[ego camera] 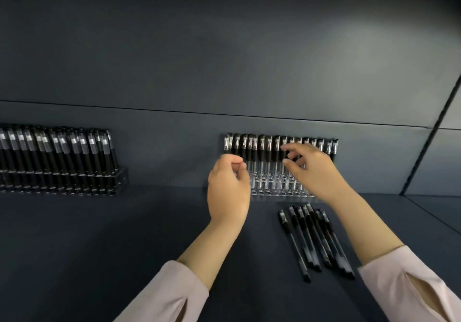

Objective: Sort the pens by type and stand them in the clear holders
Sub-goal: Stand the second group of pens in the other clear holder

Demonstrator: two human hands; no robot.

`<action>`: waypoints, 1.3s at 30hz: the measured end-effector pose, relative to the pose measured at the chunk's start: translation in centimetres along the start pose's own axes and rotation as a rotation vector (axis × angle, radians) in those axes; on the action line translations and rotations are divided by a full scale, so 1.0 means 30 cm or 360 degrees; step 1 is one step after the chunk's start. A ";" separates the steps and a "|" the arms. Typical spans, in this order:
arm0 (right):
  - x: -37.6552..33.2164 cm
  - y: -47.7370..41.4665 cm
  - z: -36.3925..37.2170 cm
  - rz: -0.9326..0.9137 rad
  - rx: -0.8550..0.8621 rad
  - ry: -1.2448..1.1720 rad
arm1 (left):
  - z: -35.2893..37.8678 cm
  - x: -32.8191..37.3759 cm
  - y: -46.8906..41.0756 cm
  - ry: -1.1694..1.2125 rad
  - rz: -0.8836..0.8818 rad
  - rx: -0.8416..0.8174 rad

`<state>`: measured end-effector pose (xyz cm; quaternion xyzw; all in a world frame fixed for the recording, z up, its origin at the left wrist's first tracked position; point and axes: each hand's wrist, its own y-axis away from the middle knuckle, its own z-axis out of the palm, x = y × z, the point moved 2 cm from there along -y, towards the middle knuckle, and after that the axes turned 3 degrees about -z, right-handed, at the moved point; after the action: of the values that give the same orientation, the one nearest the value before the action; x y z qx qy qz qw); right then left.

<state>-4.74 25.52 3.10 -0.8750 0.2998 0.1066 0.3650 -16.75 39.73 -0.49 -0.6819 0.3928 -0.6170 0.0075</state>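
Both hands are up at the far right clear holder (274, 187), which stands against the wall (224, 59), probably so its pens lean back and stay in a row. Standing pens (262, 147) fill the back row, caps down and tips up; the nearer slots look unfilled.

The right hand (314, 172) has its fingers spread and half bent over the row, fingertips (287, 150) at the pens. I cannot tell whether it pinches one, because of blur. The left hand (228, 189) hovers just left of it, fingers curled and thumb near forefinger, with no pen seen in it.

Loose pens (314, 236) lie fanned on the table (124, 234) near the right forearm, likely staged for easy pickup. The far left holder (119, 179) is packed with another pen type (57, 152) and is cut off by the frame edge. The hands hide part of the right holder, so the slot count is unclear.
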 end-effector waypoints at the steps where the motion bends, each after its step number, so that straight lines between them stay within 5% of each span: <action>1: 0.031 0.024 -0.026 0.0038 -0.0024 0.0001 | 0.016 0.014 0.033 -0.0110 0.0073 -0.0104; 8: 0.269 0.200 -0.168 0.0307 -0.0338 0.0053 | 0.169 0.069 0.275 -0.0914 -0.0091 -0.0920; 13: 0.366 0.260 -0.193 0.0376 -0.0633 -0.0265 | 0.247 0.134 0.340 -0.1268 -0.0144 -0.0860; 19: 0.433 0.263 -0.182 0.0596 -0.0504 -0.0634 | 0.327 0.169 0.359 -0.1546 -0.0332 -0.0865; 30: 0.491 0.250 -0.164 0.0690 -0.0329 -0.0651 | 0.400 0.184 0.326 -0.1204 -0.0657 -0.0839; 39: 0.485 0.249 -0.189 0.0737 -0.0275 -0.0766 | 0.429 0.202 0.331 -0.1214 -0.0584 -0.0787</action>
<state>2.18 10.89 -3.06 -0.7611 0.3857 0.4150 0.3158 -11.49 23.44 -3.40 -0.8986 0.3702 -0.2027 -0.1200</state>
